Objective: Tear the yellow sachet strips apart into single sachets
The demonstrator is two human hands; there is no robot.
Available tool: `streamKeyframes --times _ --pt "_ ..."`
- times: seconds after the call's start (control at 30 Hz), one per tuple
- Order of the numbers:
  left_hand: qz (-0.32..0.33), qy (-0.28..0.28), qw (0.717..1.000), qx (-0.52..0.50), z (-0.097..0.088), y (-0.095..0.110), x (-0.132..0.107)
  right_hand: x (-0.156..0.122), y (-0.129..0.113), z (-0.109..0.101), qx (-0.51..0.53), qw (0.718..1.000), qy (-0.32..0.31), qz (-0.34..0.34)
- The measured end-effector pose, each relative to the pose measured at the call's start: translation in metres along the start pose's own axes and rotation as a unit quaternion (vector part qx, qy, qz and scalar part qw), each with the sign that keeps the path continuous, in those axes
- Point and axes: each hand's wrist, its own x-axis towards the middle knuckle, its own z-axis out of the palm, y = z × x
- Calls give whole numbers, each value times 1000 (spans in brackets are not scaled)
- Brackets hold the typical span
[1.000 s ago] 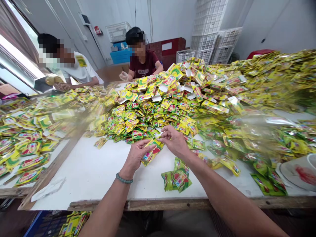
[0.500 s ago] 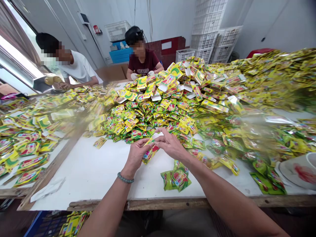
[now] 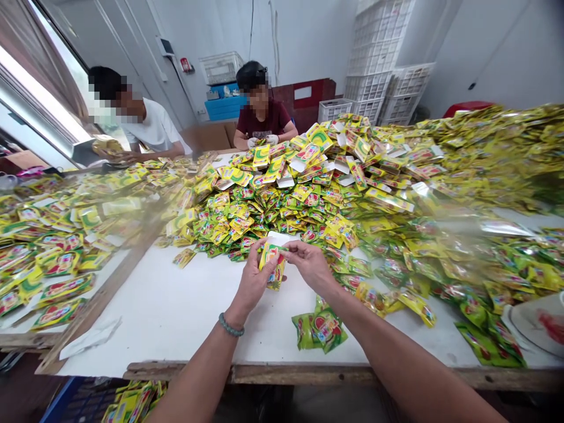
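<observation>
My left hand (image 3: pixel 252 282) and my right hand (image 3: pixel 311 265) meet above the white table (image 3: pixel 176 311), both closed on a small stack of yellow-green sachets (image 3: pixel 274 265) held upright between them. The left fingers wrap the stack from the left. The right thumb and fingers pinch its top right edge. A beaded bracelet (image 3: pixel 231 326) circles my left wrist. Right behind my hands begins a big heap of the same sachets (image 3: pixel 308 182). A little pile of green sachets (image 3: pixel 321 329) lies under my right forearm near the table's front edge.
Two people sit at the far side, one in a white shirt (image 3: pixel 154 126), one in a maroon shirt (image 3: pixel 263 120). Sachets cover the left table (image 3: pixel 53 247) and the right side. White crates (image 3: pixel 379 59) stack against the back wall. A white bowl (image 3: pixel 537 320) stands at right.
Both hands have drawn together and lifted the stack of sachets upright; the right hand shifted left onto its top edge. The view has tilted slightly.
</observation>
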Motion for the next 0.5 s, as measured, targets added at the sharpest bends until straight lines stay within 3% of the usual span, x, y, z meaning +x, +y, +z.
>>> streamKeyframes --times 0.27,0.4,0.5 --pt "-54 -41 996 55 -3 7 -2 1 0 -13 -30 998 -41 24" --pt "-27 1 1000 -5 -4 4 2 -3 -14 -12 -183 981 -47 -44" --pt "-1 23 1000 -16 -5 0 3 -6 -22 -10 -217 974 -45 -50"
